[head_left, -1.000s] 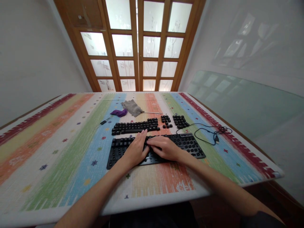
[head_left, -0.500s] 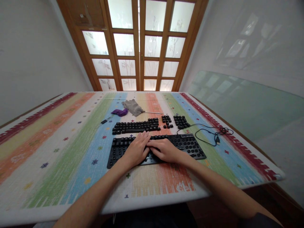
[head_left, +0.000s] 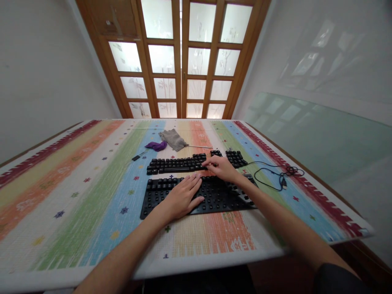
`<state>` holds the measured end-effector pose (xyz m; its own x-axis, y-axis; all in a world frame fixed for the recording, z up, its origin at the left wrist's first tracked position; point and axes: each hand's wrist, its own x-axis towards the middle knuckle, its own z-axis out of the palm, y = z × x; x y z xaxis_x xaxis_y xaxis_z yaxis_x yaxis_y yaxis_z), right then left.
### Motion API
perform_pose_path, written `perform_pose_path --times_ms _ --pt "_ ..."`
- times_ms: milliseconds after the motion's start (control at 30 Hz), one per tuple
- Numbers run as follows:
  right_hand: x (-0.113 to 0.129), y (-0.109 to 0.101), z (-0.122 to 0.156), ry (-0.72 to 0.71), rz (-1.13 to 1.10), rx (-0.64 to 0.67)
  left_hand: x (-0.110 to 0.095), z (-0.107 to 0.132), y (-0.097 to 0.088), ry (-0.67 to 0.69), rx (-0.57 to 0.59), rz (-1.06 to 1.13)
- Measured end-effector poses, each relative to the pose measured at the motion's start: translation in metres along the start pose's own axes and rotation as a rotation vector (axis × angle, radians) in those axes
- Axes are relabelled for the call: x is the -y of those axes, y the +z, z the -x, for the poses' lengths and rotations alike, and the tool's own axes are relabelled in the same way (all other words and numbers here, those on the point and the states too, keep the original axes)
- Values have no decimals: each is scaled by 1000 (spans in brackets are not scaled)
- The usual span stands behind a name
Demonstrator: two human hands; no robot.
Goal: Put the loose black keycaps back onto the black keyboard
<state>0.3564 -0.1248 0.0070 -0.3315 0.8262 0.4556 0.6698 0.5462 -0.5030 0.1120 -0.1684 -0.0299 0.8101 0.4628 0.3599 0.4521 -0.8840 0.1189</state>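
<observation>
The black keyboard lies near the table's front, its top row carrying keycaps and much of the rest showing bare switches. My left hand rests flat on the middle of it, fingers stretched out. Just behind the keyboard, loose black keycaps are laid out in rows and blocks. My right hand reaches over them, thumb and fingers pinched at a keycap at the right end of the main block. That keycap is mostly covered by the fingertips. Part of the middle keycap block is hidden behind this hand.
A grey cloth, a purple cloth and a thin rod lie farther back. Left of the keycaps is a small black-handled tool. The keyboard's cable coils at right on the striped tablecloth.
My right hand has left the keyboard's middle, beside my left hand, and moved forward and right to the loose keycaps. My left hand has flattened out on the keyboard.
</observation>
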Motion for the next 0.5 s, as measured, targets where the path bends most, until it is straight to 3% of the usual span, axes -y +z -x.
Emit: perform_pose_path --times_ms 133,300,500 --pt "-14 4 -29 23 103 15 0 -1 0 -11 17 -9" --pt "-24 10 -61 124 244 136 -2 -2 -4 -22 57 -4" --pt "-31 22 -82 169 290 198 -5 -2 -4 -38 52 11"
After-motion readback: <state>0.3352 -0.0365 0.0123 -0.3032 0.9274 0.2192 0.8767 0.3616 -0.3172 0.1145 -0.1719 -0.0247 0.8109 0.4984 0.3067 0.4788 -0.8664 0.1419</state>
